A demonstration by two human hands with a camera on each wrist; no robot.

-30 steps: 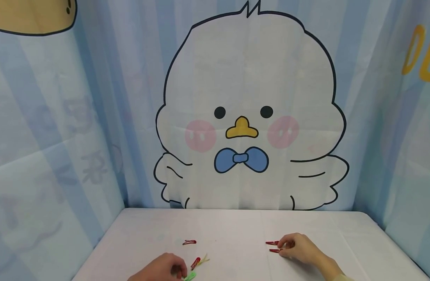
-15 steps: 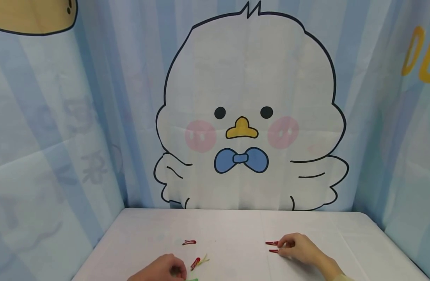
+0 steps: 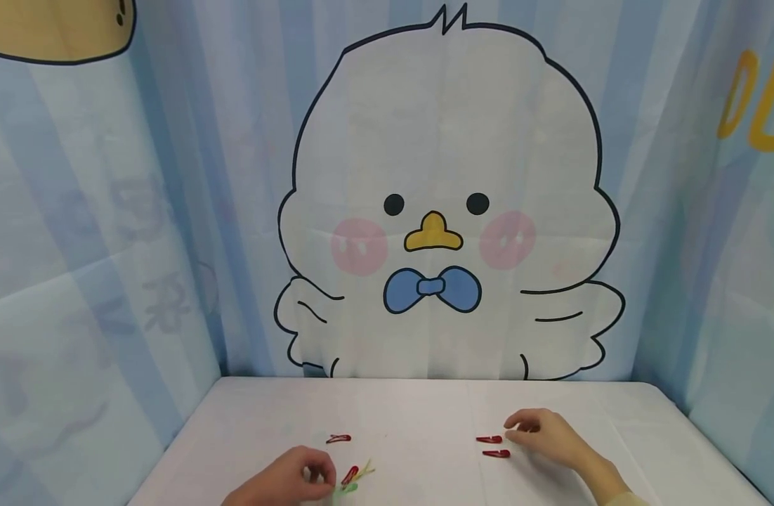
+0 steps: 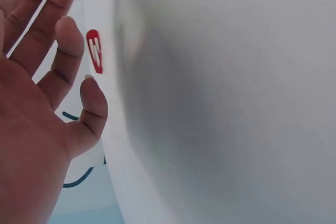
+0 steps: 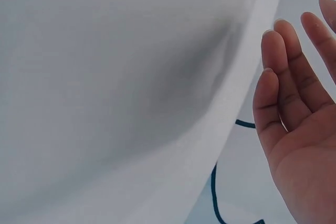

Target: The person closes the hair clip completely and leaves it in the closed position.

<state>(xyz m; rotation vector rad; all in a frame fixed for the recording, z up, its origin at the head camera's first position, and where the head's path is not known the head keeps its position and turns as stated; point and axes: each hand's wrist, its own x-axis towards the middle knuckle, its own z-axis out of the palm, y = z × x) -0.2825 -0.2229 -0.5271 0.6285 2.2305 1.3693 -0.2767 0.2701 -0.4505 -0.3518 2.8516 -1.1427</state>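
Observation:
In the head view my left hand [image 3: 292,474] pinches a light green hair clip [image 3: 348,488] at its fingertips, low over the table. A red snap hair clip [image 3: 350,475] and a thin yellow clip [image 3: 365,470] lie close together just beyond it. Farther back lies another red hair clip [image 3: 339,438], also seen in the left wrist view [image 4: 94,51]. My right hand [image 3: 545,437] hovers with relaxed fingers just right of two red hair clips, the far one [image 3: 489,439] and the near one [image 3: 496,454], laid roughly parallel. It holds nothing.
A white-covered table [image 3: 425,414] carries the clips. Behind it hangs a striped blue-and-white curtain [image 3: 254,211] with a cartoon chick, and similar fabric stands at both sides.
My right hand has let go of the two red clips and lifted slightly off them. My left hand has risen a little with the green clip, which now overlaps the nearby red one.

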